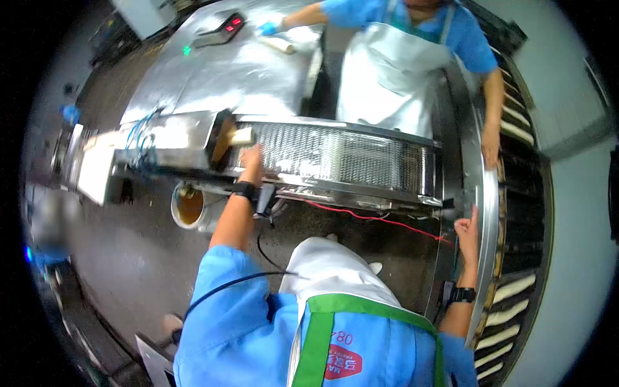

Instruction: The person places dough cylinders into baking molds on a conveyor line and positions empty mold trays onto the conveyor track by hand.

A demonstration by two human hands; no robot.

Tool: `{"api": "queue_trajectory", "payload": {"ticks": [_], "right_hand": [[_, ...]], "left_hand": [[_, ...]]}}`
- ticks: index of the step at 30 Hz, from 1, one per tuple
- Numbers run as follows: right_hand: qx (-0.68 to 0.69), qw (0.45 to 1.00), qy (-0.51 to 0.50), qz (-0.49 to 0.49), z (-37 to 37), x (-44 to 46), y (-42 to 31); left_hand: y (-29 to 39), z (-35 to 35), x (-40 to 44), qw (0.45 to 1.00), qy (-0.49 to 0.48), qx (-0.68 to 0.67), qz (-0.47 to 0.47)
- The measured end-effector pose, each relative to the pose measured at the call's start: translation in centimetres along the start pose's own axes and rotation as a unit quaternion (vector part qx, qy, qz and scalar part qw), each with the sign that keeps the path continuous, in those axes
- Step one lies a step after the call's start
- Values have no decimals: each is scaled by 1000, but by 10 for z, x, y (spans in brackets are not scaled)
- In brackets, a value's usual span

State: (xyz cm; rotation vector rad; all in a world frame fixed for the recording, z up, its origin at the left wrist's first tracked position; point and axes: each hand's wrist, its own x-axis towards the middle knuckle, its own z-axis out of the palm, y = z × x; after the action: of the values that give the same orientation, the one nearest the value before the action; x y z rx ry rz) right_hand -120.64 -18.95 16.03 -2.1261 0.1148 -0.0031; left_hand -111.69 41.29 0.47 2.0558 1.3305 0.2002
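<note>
My left hand [251, 162] reaches over the near side of a mesh conveyor belt [335, 155]. Just beyond its fingertips, a pale dough piece [242, 136] pokes out of the machine's outlet [221, 138]. The fingers are blurred, and whether they touch the dough is unclear. On the right, my right hand [469, 233] is beside a long metal rail [488, 226], its index finger stretched along it and the other fingers partly bent. Nothing shows in that hand.
Across the belt stands a co-worker in a white apron [387, 71], one gloved hand near a dough roll [277, 44] on the steel table [213, 77]. A scale [220, 31] sits there. Dough strips [514, 288] lie on racks at right. A bucket [188, 206] and red cable [374, 216] are below.
</note>
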Motion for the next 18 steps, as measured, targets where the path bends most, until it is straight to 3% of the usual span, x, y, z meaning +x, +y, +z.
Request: {"api": "queue_trajectory", "payload": {"ticks": [3, 4, 6, 7, 10, 13, 18], "right_hand": [[43, 999, 12, 2, 0, -12, 12], [-32, 999, 34, -3, 5, -15, 15], [20, 999, 23, 38, 9, -30, -17], [-63, 998, 8, 18, 7, -28, -16], [-88, 993, -16, 72, -11, -33, -6], [-82, 993, -8, 84, -45, -48, 5], [-123, 979, 96, 130, -103, -104, 13]], "left_hand": [[14, -39, 12, 951, -75, 73, 292], [25, -60, 4, 918, -127, 75, 367], [3, -41, 50, 947, -96, 72, 299], [-1, -37, 61, 967, -85, 38, 236], [-2, -46, 58, 987, -73, -52, 132], [3, -69, 24, 983, -80, -90, 141], [42, -123, -57, 959, -115, -128, 225]]}}
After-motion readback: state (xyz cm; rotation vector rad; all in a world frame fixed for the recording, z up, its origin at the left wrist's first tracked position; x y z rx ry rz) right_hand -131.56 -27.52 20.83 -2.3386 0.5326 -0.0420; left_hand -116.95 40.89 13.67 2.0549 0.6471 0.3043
